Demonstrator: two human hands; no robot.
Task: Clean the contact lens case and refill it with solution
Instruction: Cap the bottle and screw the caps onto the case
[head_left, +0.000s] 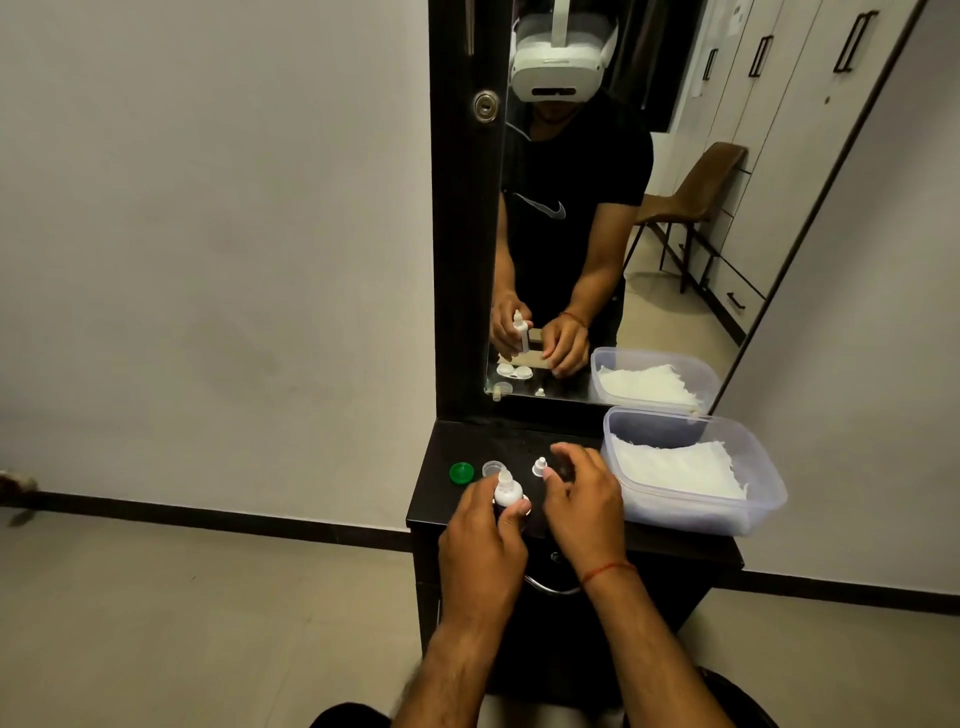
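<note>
My left hand (483, 525) grips a small white solution bottle (506, 491) upright over the black dresser top (441, 499), its bare nozzle pointing up. The bottle's white cap (540, 466) stands on the top just right of it. My right hand (582, 493) hovers beside that cap with loosely curled fingers and holds nothing I can see. A green lens-case lid (461, 473) and a clear lid (491, 468) lie behind the bottle to the left. The lens case itself is mostly hidden behind the bottle and my left hand; the mirror (571, 208) shows its white wells.
A clear plastic tub (753, 467) with white tissues (675, 467) takes up the right side of the dresser top. The mirror stands directly behind. A metal drawer handle (550, 587) sits below the front edge. A pale wall is to the left, the floor below.
</note>
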